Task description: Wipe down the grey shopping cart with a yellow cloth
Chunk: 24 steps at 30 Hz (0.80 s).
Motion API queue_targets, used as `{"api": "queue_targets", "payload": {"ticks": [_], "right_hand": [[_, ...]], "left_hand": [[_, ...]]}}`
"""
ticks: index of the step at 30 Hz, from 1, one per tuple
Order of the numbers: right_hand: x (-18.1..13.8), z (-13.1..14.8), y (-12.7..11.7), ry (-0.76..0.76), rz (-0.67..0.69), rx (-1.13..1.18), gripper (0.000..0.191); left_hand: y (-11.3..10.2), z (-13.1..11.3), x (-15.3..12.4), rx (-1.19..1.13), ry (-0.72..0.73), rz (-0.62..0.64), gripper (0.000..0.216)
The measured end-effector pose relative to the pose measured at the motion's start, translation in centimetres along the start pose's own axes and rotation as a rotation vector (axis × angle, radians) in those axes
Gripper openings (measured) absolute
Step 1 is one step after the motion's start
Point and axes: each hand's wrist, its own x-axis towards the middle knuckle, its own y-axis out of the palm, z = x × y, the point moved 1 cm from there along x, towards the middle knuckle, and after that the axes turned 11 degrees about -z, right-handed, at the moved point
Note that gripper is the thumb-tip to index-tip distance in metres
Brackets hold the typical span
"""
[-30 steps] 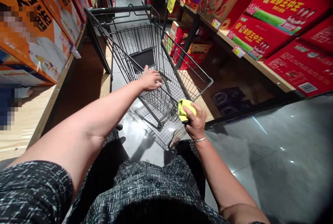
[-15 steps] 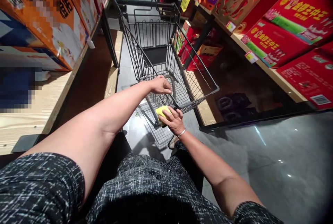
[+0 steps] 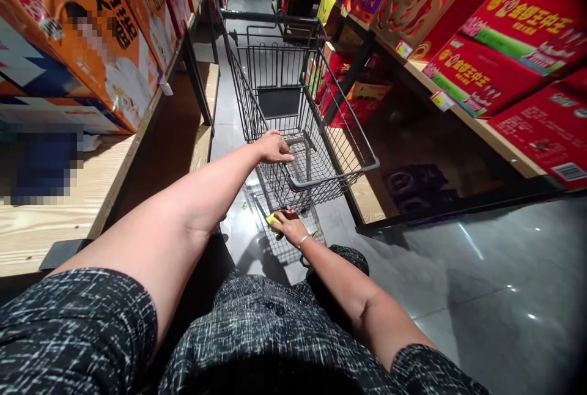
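In the middle of the head view stands a black wire shopping cart (image 3: 279,104). My left hand (image 3: 275,147) is closed over the cart's near left rim, its fingers curled down. Lower and closer to me, my right hand (image 3: 292,226), with a bracelet at the wrist, grips a small yellow cloth (image 3: 274,221). The cloth is bunched and partly covered by my fingers. This hand is just below the basket's near end; whether the cloth touches the wire is not clear.
Shelves flank the cart closely. Orange boxes (image 3: 110,34) stand on the left wooden shelf (image 3: 117,169). Red boxes (image 3: 518,34) are stacked on the right one, above a dark lower bay with purple packages (image 3: 415,184). Grey tiled floor (image 3: 458,273) runs along the right.
My right hand has moved down and left with the yellow cloth, away from the cart's rim. My left hand has shifted slightly left. The cart sits slightly lower in view.
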Motion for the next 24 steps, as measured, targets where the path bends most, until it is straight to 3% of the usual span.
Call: {"api": "queue_targets", "payload": {"ticks": [2,5,7,9,11,14,18,21,24], "right_hand": [[0.7,-0.4,-2.1,-0.007,-0.075,0.001,0.027],[1.9,-1.5,-6.5,0.024,-0.319,0.004,0.032],[2.9,-2.3,-9.0,0.09,-0.496,-0.007,0.034],[4.2,-2.8,-10.6,0.151,-0.586,-0.021,0.034],[5.4,-3.1,-10.9,0.161,-0.597,-0.011,0.03],[6.1,-3.7,-10.5,0.115,-0.568,0.03,0.026],[4.2,-7.1,-10.7,0.162,-0.537,0.048,0.028],[2.1,-10.1,-11.8,0.28,-0.645,-0.01,0.031],[1.5,-10.7,-12.1,0.374,-0.745,-0.065,0.035]], "left_hand": [[-0.1,0.2,-0.3,0.026,0.003,-0.036,0.038],[-0.4,-0.3,-1.0,0.038,-0.012,-0.095,0.026],[-0.6,-1.0,-1.5,-0.006,-0.026,-0.13,0.025],[-0.4,-1.9,-2.1,-0.114,-0.054,-0.134,0.03],[-0.1,-2.4,-2.5,-0.196,-0.06,-0.102,0.035],[0.4,-2.3,-3.0,-0.131,-0.003,-0.074,0.04],[0.4,-1.6,-3.6,-0.042,0.013,-0.046,0.04],[0.2,-1.7,-4.1,-0.066,0.032,-0.025,0.041],[0.4,-1.9,-4.5,-0.109,0.042,-0.07,0.04]]}}
